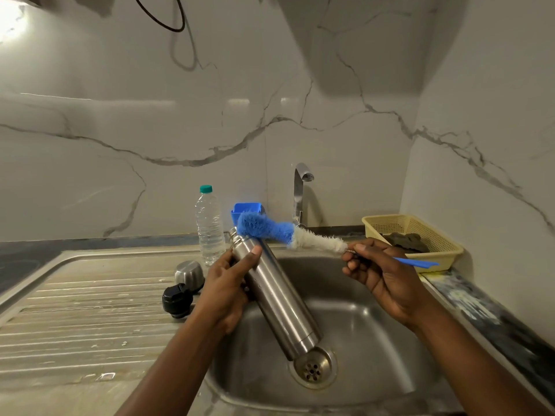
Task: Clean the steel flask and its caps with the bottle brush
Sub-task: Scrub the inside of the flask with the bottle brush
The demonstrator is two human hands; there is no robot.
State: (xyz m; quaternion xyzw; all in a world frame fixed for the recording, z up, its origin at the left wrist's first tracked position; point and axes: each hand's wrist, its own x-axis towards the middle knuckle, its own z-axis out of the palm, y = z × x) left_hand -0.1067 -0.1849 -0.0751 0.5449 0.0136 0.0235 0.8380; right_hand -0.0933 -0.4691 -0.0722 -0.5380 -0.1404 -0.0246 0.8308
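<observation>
Above the sink (375, 310), the left hand (228, 283) grips the steel flask (279, 304), mouth tilted far-left; the right hand (378, 271) pinches the bottle brush (288, 232), blue tip at that mouth.

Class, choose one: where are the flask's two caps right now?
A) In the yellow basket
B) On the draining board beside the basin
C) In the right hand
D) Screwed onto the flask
B: the steel cap and the black cap both sit on the draining board, left of the flask held over the basin.
</observation>
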